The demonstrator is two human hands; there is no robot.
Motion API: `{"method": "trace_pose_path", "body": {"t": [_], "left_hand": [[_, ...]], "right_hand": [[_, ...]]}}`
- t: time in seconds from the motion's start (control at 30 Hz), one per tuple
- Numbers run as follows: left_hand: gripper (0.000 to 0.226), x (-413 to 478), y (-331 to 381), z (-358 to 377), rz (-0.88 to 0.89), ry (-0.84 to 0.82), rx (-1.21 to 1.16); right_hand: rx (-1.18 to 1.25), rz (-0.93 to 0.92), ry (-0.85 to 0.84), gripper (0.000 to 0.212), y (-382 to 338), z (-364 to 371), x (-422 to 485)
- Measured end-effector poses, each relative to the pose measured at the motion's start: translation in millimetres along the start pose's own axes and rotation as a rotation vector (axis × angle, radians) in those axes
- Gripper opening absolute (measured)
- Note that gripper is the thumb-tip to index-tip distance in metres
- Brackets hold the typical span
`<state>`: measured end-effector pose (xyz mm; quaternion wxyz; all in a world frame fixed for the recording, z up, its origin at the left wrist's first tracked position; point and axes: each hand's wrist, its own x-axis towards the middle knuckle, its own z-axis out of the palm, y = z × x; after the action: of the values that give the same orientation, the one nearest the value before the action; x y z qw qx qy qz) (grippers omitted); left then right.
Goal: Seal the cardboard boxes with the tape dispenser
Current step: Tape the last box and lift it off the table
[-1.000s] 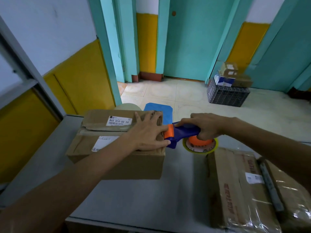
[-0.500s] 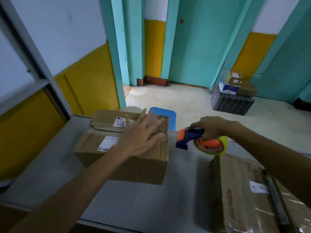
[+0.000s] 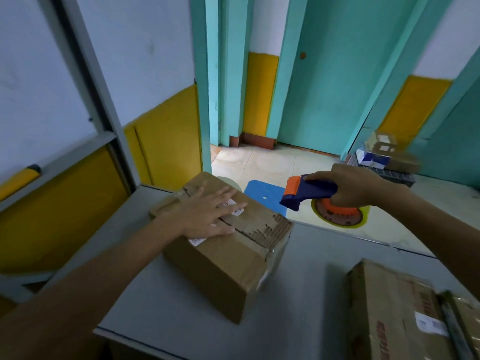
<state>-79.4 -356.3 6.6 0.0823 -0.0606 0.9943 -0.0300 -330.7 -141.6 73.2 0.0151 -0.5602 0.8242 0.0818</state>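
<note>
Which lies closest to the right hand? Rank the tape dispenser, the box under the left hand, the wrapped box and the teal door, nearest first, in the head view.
1. tape dispenser, gripped in the right hand itself.
2. cardboard box under the left hand, to the left, and wrapped box, lower right: too close to call.
3. teal door, far behind.

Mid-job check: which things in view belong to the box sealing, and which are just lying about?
Job: cardboard box under the flat left hand; tape dispenser gripped by the right hand; second cardboard box at the near right.
Lying about: blue stool beyond the table; black crate with small parcels, far right.
</note>
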Motion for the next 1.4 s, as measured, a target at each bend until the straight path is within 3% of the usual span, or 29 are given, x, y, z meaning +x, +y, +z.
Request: {"method": "trace_pose_path", "body": {"t": [0.03,0.1,0.17,0.2,0.3,0.5,0.63,0.73,0.83,0.87,0.93,1.0,1.07,1.17,1.4], "left_hand": [[0.068,-3,0,-9,-0.047,0.100,0.048],[0.069,-13,10,-17,-0.359,0.285,0.001],[0.070,-23,26,-12,-0.674,0.286,-0.260],[0.073,-25,32,-5,-0.730,0.199,-0.341],[0.081,-16,26,19,-0.645,-0.021,-0.238],[0.081,8,-10,17,-0.374,-0.120,-0.161],[0.109,17,-26,18,-0.182,-0.049,-0.128],[0.099,20,-38,12,-0.056,0.014,-0.157],[0.075,24,-39,6,-0.101,0.226,-0.105],[0.061,24,-31,3,-0.146,0.346,-0.196],[0.032,20,-6,-8,-0.254,0.529,-0.659],[0.024,6,24,-24,-0.312,0.425,-1.304],[0.031,-8,38,-30,-0.284,0.274,-1.705],[0.044,-28,46,-30,-0.280,0.214,-1.882],[0.023,-61,52,-21,-0.428,0.293,-2.037]], "right_hand": [[0.001,0.001,0.013,0.064,0,-1,-3],[-0.006,0.002,0.021,0.066,0,-1,-7],[0.032,0.002,0.026,0.066,-2,0,-12],[0.054,-0.002,0.032,0.066,-3,1,-12],[0.053,-0.015,0.062,0.067,-11,4,-10],[0.089,-0.042,0.108,0.071,-20,-5,-8],[0.106,-0.098,0.123,0.073,-25,-11,-13],[0.127,-0.178,0.134,0.073,-31,-19,-19],[0.151,-0.260,0.172,0.072,-40,-26,-24],[0.158,-0.285,0.185,0.072,-42,-27,-25],[0.158,-0.343,0.239,0.071,-48,-27,-26],[0.156,-0.398,0.305,0.073,-54,-28,-26],[0.169,-0.427,0.333,0.074,-61,-30,-25],[0.190,-0.454,0.351,0.072,-71,-30,-26],[0.328,-0.510,0.314,0.072,-93,-27,-29]]}}
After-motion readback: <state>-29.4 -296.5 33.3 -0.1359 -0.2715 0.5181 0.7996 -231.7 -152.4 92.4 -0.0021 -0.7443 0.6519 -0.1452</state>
